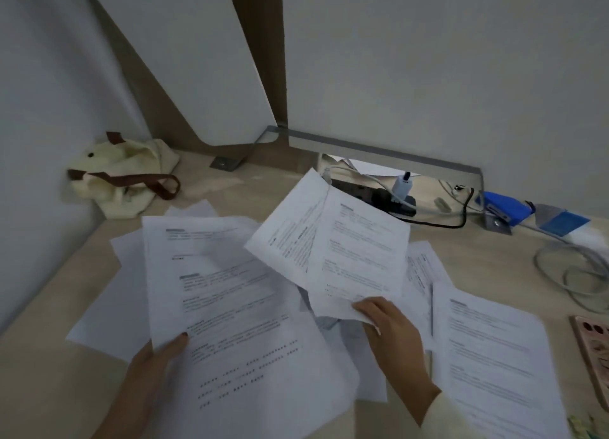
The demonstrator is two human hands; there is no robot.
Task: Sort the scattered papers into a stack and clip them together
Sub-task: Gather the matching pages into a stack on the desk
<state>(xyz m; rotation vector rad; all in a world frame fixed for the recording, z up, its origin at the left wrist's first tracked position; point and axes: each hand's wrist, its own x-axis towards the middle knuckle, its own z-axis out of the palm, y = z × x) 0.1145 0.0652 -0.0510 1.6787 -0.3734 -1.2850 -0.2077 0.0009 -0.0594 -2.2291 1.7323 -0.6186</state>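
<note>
Left hand (148,366) half under page (237,307), right hand (392,330) pinching blurred sheets (346,247)

Two hands are recorded at the lower edge of the view. At the wrist of the right hand (392,333) a cream-white soft fabric sleeve (445,419) is worn, ending in a plain cuff. The left hand (155,369) is seen with its forearm uncovered to the frame's edge. A dark red polished thumbnail (184,334) is noted on it. The right hand's nails cannot be made out.
</note>
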